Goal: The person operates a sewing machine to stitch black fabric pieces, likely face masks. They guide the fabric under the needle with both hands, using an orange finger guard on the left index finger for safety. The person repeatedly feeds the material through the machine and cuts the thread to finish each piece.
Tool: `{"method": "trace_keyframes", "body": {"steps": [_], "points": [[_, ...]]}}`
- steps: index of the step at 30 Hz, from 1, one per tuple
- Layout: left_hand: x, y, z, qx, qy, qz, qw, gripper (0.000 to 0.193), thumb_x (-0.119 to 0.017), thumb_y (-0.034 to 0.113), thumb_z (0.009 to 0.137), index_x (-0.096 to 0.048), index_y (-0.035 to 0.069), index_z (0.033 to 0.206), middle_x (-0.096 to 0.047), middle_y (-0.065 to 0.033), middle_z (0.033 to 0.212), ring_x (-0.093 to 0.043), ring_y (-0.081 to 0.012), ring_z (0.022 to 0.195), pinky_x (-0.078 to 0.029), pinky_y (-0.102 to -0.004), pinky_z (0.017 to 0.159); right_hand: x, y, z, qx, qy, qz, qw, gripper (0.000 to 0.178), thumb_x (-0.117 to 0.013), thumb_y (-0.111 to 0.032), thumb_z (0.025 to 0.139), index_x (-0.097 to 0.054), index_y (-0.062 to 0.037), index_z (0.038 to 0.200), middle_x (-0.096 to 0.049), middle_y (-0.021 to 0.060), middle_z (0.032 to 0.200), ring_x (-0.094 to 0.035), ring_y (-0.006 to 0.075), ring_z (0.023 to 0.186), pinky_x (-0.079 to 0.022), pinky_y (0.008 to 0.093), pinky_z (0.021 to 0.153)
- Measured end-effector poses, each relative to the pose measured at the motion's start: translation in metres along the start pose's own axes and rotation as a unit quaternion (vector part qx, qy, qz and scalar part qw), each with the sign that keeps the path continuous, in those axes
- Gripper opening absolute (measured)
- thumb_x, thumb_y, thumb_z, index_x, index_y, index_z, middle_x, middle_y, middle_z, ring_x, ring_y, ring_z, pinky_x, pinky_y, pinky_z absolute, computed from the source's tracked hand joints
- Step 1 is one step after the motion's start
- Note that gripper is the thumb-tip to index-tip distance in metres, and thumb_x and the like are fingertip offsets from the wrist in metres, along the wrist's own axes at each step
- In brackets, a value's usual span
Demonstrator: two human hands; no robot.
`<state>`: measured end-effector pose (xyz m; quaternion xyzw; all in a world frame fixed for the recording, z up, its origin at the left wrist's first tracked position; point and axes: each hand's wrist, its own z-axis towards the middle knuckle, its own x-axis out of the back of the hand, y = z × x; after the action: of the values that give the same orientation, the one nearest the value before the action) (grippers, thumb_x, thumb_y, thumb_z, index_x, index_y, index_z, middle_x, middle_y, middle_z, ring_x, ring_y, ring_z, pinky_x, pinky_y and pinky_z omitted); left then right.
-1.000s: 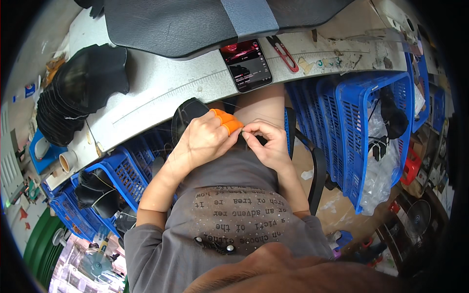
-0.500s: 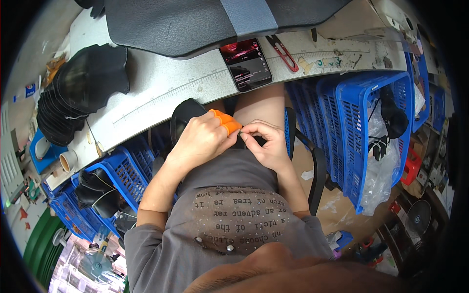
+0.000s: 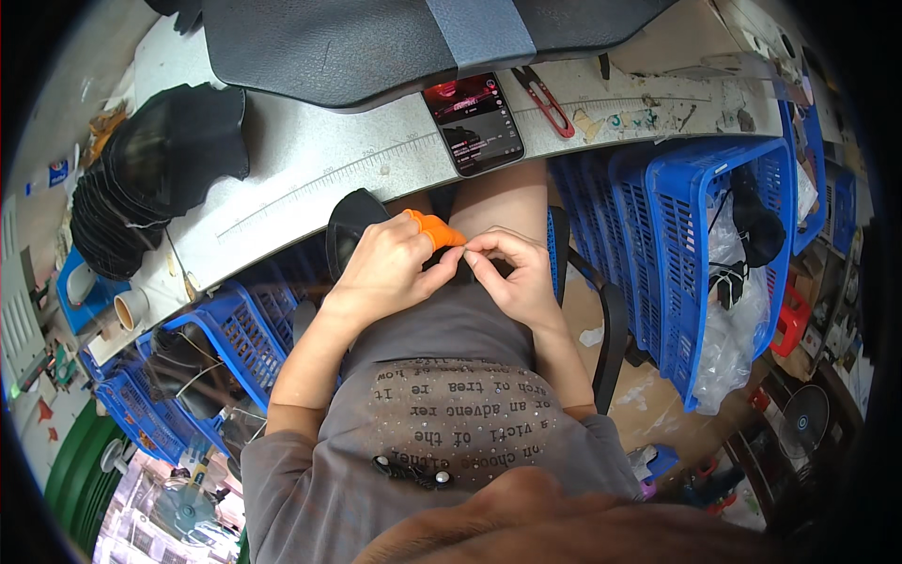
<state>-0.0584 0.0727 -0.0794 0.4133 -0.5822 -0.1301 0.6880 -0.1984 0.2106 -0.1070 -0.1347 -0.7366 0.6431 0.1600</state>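
Over my lap, just in front of the table edge, my left hand (image 3: 387,268) and my right hand (image 3: 517,277) meet fingertip to fingertip. Orange finger covers (image 3: 433,228) sit on fingers of my left hand, which is closed in a pinch. Thumb and index finger of my right hand are pressed together. Whatever lies between the fingertips is too small to make out. A curved black piece (image 3: 353,224) sticks out behind my left hand; its lower part is hidden, and I cannot tell whether that hand grips it.
On the white table (image 3: 282,197) lie a lit phone (image 3: 474,127), red thread snips (image 3: 545,103), a large black padded sheet (image 3: 329,47) and a stack of black pieces (image 3: 160,169). Blue crates (image 3: 672,273) stand at the right, more blue crates (image 3: 240,343) under the table at left.
The thumb of my left hand has shifted slightly and the gap below the fingers has changed a little. My fingertips still meet in the same place; the things on the table have stayed put.
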Motion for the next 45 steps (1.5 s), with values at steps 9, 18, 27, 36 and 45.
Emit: {"method": "trace_keyframes", "body": {"steps": [9,18,27,36,45], "points": [[-0.009,-0.002,0.0,0.02,0.031,-0.003,0.999,0.011,-0.073,0.01,0.076,-0.073,0.003,0.084,-0.068,-0.0117,0.072,-0.06,-0.0282,0.058,-0.05,-0.036,0.055,0.002,-0.003,0.0,0.006,-0.013,-0.015,1.0,0.006,-0.066,0.005,0.083,-0.066,0.0042,0.089,-0.068,0.0093,0.082,-0.066,0.0146,0.07,-0.053,0.0249,0.065],[-0.005,-0.001,0.004,0.053,0.013,-0.046,0.997,0.015,-0.075,0.018,0.081,-0.074,0.005,0.087,-0.069,-0.0136,0.077,-0.06,-0.029,0.061,-0.048,-0.0375,0.058,0.001,0.001,0.002,0.011,0.0,0.003,1.0,0.006,-0.066,0.005,0.084,-0.067,0.0034,0.089,-0.068,0.0089,0.082,-0.066,0.0145,0.071,-0.053,0.025,0.065],[-0.009,0.002,0.004,0.085,0.017,-0.037,0.995,0.012,-0.073,0.014,0.079,-0.071,0.003,0.081,-0.069,-0.0129,0.075,-0.06,-0.0313,0.064,-0.051,-0.0418,0.089,0.002,0.002,0.002,0.013,0.012,-0.026,1.0,0.007,-0.068,0.006,0.082,-0.067,0.004,0.088,-0.068,0.0083,0.081,-0.067,0.0128,0.072,-0.053,0.0244,0.066],[-0.013,0.008,0.008,0.012,0.061,0.038,0.997,0.014,-0.073,0.011,0.074,-0.069,-0.001,0.079,-0.063,-0.0143,0.068,-0.059,-0.0322,0.062,-0.051,-0.0413,0.06,0.0,0.006,0.003,0.035,0.018,-0.055,0.998,0.007,-0.067,0.005,0.081,-0.066,0.0034,0.088,-0.067,0.0096,0.079,-0.067,0.0157,0.068,-0.052,0.0255,0.062],[-0.016,0.005,0.005,0.01,-0.014,0.092,0.996,0.015,-0.07,0.013,0.077,-0.066,-0.001,0.082,-0.061,-0.0159,0.072,-0.059,-0.0331,0.07,-0.05,-0.043,0.066,-0.001,0.007,0.002,0.029,0.004,-0.082,0.996,0.006,-0.066,0.004,0.082,-0.066,0.0038,0.088,-0.067,0.0101,0.08,-0.067,0.0161,0.067,-0.053,0.026,0.061]]}}
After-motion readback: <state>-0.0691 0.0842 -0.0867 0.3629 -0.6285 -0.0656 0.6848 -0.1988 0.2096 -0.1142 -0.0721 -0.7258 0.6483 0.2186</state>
